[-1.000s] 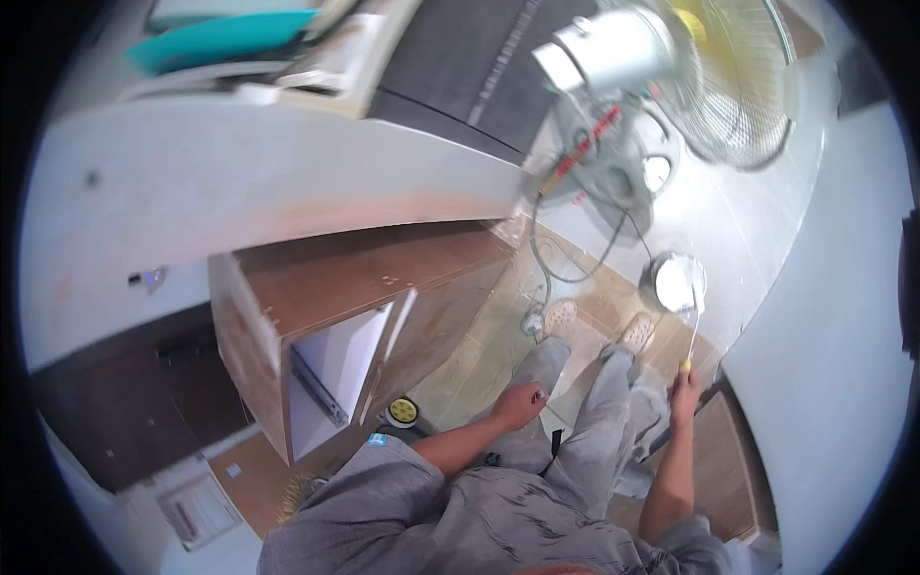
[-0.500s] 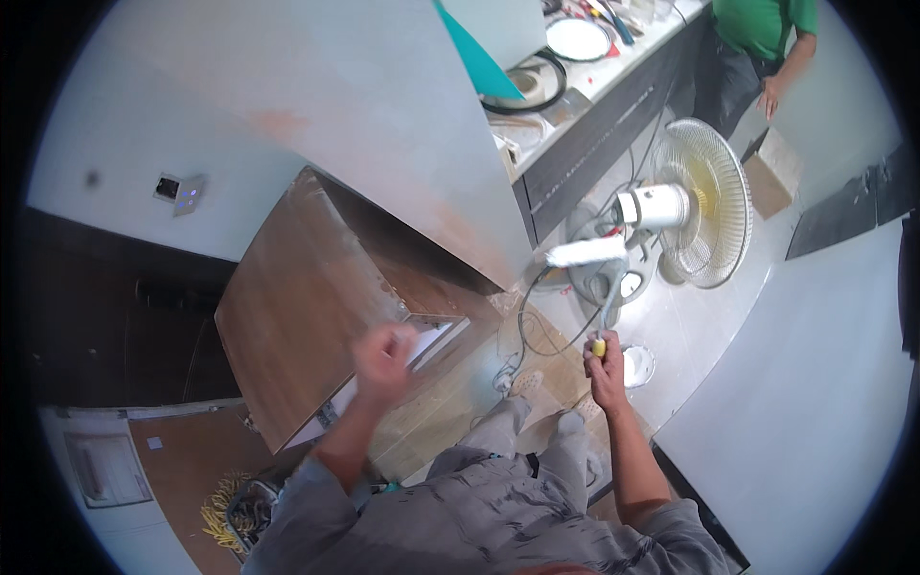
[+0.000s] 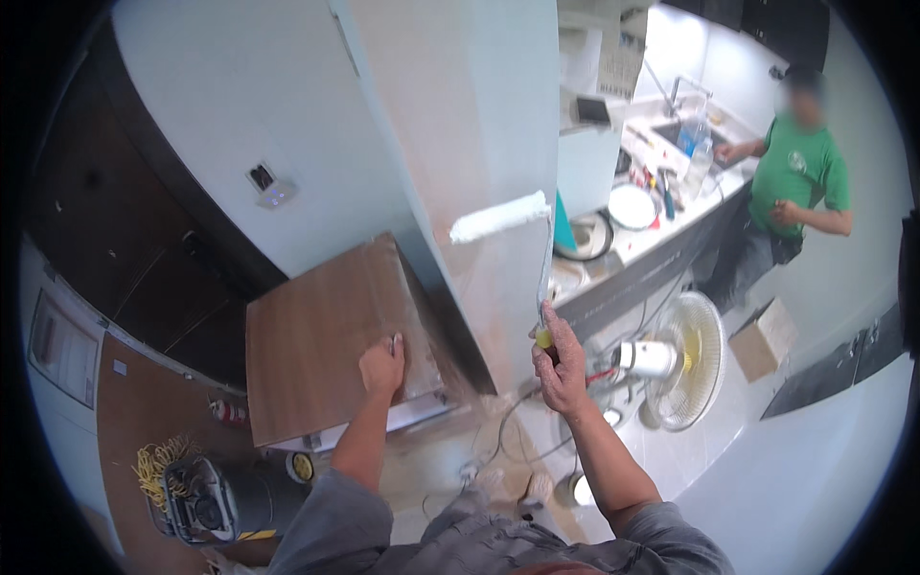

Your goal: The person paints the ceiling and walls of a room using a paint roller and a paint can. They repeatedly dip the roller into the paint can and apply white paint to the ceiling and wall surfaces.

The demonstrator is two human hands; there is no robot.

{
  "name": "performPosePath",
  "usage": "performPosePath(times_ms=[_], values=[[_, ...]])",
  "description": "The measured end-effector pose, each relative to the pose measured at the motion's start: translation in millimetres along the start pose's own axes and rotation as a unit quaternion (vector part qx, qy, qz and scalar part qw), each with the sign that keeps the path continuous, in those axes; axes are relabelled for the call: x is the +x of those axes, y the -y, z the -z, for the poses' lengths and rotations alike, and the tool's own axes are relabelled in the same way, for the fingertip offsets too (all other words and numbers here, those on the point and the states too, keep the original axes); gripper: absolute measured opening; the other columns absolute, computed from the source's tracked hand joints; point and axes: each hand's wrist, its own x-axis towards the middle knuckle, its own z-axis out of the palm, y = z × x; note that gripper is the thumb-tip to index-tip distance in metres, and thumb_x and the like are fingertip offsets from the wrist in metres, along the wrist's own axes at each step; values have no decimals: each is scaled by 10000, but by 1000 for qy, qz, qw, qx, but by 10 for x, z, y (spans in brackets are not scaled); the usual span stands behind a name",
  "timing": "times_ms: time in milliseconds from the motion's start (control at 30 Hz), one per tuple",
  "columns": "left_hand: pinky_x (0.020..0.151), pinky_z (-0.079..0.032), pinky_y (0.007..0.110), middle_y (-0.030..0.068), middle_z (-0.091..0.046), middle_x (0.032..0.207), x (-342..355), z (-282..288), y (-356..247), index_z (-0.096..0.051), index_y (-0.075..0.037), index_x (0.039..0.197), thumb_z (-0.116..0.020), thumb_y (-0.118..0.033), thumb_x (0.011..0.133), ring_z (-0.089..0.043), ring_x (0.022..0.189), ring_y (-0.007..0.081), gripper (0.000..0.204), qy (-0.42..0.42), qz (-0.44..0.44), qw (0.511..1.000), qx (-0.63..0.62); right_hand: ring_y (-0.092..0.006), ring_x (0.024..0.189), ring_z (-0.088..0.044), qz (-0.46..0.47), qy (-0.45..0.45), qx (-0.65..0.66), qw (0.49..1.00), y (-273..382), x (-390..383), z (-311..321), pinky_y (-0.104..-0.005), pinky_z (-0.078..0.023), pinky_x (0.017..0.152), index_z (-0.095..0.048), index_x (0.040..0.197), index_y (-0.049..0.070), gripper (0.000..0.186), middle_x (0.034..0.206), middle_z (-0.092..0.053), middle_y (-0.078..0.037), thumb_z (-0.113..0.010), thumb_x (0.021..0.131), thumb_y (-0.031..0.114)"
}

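My right hand is wrapped round the yellow handle of a paint roller. The white sleeve of the roller is raised in front of the pale wall edge; whether it touches the surface I cannot tell. My left hand is closed, with the fingers curled and the thumb against them, over the top of a brown wooden cabinet. Something small may be between its fingertips, too small to name.
A fan stands at the right by a cardboard box. Behind it, a person in a green shirt stands at a cluttered counter. A cable crosses the floor. Yellow cord and a dark bin-like container lie lower left.
My right hand has lifted the roller up and left, from above the floor to the wall. My left hand shows sharper over the cabinet. The view has tilted up, showing more of the person.
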Motion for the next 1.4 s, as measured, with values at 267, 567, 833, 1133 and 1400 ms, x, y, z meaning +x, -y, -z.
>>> performPosePath(times_ms=[267, 567, 833, 1133, 1400], values=[[882, -547, 535, 239, -735, 966, -38, 59, 84, -746, -54, 1003, -454, -469, 1050, -711, 930, 428, 510, -19, -22, 999, -17, -342, 899, -581, 83, -9, -67, 994, 1003, 845, 136, -392, -501, 874, -374, 1603, 78, 640, 1053, -577, -202, -565, 995, 12], [860, -555, 528, 224, -741, 928, -37, 87, 32, -756, -51, 977, -470, -411, 1045, -723, 897, 414, 464, 31, -44, 998, -17, -273, 746, -514, 152, -30, -189, 970, 1833, 1415, 250, -363, -491, 764, -380, 1608, 127, 609, 886, -493, -139, -543, 1027, 42], [836, -552, 533, 216, -738, 922, -67, 122, 370, -734, -57, 934, -515, -368, 1025, -724, 894, 401, 391, -9, -59, 996, -66, -90, 586, -534, 160, -68, -110, 979, 3497, 2554, 194, -266, -503, 500, -417, 1599, 175, 537, 931, -568, -45, -503, 1068, 168], [835, -556, 515, 196, -746, 924, 20, 90, 315, -740, -73, 974, -528, -374, 1013, -728, 897, 380, 370, 36, -75, 992, -97, -80, 550, -521, 239, -125, -220, 937, 5167, 3590, 636, -246, -401, 428, -445, 1574, 123, 527, 915, -606, -22, -505, 1068, 261], [846, -558, 502, 192, -752, 952, 63, 59, 299, -751, -99, 993, -508, -403, 1012, -733, 919, 369, 390, 49, -59, 993, -87, -95, 563, -508, 284, -146, -250, 914, 6069, 4306, 771, -260, -401, 438, -446, 1578, 141, 536, 941, -621, -33, -499, 1058, 257]])
